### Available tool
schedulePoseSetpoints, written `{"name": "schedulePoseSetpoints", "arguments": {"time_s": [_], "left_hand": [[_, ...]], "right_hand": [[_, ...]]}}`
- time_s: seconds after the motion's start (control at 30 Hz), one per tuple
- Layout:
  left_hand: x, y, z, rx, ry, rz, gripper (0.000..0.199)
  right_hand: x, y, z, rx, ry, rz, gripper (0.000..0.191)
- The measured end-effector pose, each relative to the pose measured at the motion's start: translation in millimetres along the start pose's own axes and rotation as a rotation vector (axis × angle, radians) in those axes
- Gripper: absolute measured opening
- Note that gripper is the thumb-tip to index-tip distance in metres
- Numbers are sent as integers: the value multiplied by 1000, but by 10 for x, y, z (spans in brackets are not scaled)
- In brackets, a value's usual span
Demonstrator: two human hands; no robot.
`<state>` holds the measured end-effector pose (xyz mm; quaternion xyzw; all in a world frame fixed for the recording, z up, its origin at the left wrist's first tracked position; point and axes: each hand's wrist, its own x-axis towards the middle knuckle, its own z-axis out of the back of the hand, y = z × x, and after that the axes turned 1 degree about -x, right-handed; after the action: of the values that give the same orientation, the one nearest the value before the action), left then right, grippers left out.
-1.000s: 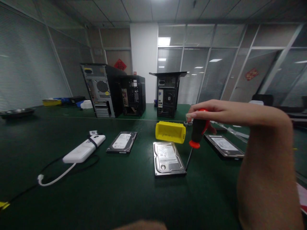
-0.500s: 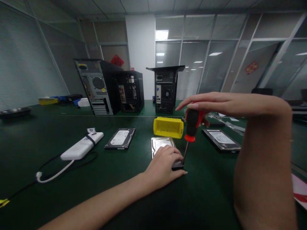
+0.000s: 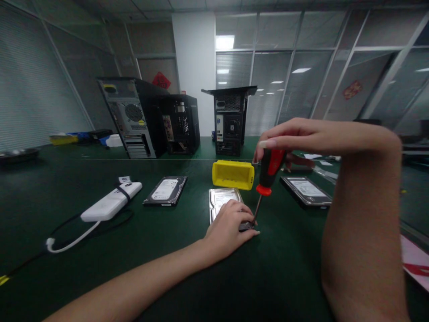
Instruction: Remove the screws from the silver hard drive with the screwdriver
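Note:
A silver hard drive (image 3: pixel 217 199) lies flat on the dark green table, partly covered by my left hand (image 3: pixel 229 226). The fingers of that hand are bent over the drive's near right part, with the thumb along its near edge. My right hand (image 3: pixel 291 138) grips the red and black handle of a screwdriver (image 3: pixel 267 172) from above. The screwdriver leans a little, its tip at the drive's near right corner. Just behind the drive stands a yellow bin (image 3: pixel 233 174).
Other hard drives lie to the left (image 3: pixel 166 191) and right (image 3: pixel 306 191). A white power bank (image 3: pixel 112 201) with cables is at the left. Computer cases (image 3: pixel 144 118) stand at the back. A pink and red sheet (image 3: pixel 415 259) is at the right edge.
The fingers of my right hand have curled more around the screwdriver handle, which has turned. The whole view has shifted slightly.

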<state>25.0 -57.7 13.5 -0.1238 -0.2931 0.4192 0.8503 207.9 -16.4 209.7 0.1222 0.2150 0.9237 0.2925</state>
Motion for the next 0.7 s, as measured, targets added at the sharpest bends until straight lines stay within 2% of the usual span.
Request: {"name": "schedulePoseSetpoints", "arguments": {"time_s": [0.17, 0.53, 0.7], "left_hand": [[-11, 16, -26, 33, -6, -12, 13], [-23, -42, 17, 128, 39, -36, 10], [-9, -21, 29, 104, 47, -13, 12]], "right_hand": [[-39, 31, 4, 33, 56, -47, 41], [-36, 115, -21, 16, 86, -69, 32], [20, 132, -41, -18, 83, -89, 32]]}}
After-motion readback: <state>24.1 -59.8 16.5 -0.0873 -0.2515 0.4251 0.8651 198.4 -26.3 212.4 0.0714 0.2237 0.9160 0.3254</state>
